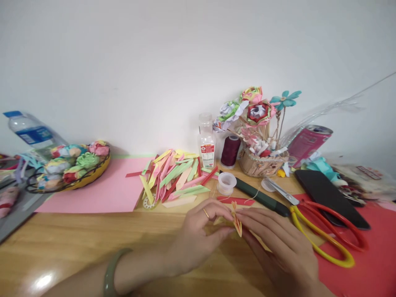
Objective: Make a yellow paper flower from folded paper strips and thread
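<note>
Between the fingertips of both hands is a small folded paper piece [237,225], pale yellow and orange-red, with pointed layered edges. My left hand [201,231], with a ring on it, pinches the piece from the left. From the right, my right hand [275,239] closes on the same piece, its fingers extended along it and hiding part of it. Just beyond the hands lie a red paper strip [235,200], a length of thin thread and a small clear plastic cup [227,183]. A pile of folded coloured paper strips [176,175] sits farther back.
Scissors [328,231] with red and yellow handles lie at right, near a black phone [331,198] on red paper [371,255]. Behind stand a clear bottle [206,144], a dark thread spool [230,152] and a basket of paper flowers [262,163]. Another flower basket [93,175] rests at left.
</note>
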A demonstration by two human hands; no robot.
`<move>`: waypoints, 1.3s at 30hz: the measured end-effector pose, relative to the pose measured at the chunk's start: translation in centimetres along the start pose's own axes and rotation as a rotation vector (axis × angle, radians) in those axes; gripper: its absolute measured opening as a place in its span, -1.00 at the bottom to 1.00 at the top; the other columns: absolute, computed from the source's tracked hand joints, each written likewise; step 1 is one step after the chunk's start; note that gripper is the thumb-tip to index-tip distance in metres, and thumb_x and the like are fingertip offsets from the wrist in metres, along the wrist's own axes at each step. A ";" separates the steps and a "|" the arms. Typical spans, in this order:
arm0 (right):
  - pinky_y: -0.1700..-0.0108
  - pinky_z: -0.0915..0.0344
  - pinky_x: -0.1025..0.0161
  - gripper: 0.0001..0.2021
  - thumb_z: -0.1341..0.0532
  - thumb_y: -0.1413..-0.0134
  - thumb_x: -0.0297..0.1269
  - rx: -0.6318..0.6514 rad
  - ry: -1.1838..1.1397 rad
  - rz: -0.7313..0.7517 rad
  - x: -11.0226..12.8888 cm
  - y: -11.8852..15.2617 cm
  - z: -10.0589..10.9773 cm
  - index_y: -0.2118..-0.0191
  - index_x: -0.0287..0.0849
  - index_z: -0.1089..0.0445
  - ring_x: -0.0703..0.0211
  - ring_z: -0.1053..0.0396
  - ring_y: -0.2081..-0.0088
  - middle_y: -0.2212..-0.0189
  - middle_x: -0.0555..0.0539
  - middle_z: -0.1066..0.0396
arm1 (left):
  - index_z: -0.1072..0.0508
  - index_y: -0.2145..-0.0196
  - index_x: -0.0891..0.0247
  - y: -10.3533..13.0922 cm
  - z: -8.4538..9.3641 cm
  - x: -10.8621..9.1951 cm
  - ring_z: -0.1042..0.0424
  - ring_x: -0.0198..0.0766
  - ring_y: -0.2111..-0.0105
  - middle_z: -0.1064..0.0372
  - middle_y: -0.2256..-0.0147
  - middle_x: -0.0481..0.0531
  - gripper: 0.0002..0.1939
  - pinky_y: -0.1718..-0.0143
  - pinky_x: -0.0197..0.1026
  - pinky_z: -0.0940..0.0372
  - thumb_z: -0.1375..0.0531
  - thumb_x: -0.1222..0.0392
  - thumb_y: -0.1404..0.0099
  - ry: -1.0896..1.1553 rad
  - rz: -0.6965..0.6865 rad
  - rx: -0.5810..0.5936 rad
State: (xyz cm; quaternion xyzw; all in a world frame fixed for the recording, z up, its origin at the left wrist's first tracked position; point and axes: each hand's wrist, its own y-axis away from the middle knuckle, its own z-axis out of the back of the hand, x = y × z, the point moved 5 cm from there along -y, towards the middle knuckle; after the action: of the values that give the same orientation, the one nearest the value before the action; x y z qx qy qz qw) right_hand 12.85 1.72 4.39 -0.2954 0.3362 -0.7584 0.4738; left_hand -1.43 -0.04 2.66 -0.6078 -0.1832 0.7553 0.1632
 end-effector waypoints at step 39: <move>0.20 -0.40 0.22 -0.74 -0.18 0.02 -0.56 0.008 -0.098 -0.012 -0.3 0.8 0.3 0.17 -0.18 -0.35 0.14 -0.42 0.19 0.28 -0.11 -0.46 | -0.27 0.13 0.19 0.4 0.5 -1.8 -0.37 -0.26 0.24 -0.34 0.26 0.05 -0.66 0.19 -0.16 -0.33 -0.16 0.42 -0.13 -0.152 -0.244 -0.032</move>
State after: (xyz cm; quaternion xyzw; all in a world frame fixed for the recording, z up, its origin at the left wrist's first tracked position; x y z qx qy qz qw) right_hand 13.65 1.65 3.91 -0.3324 0.3077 -0.7473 0.4863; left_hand -1.60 -1.26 4.13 -0.5244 -0.2796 0.7707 0.2298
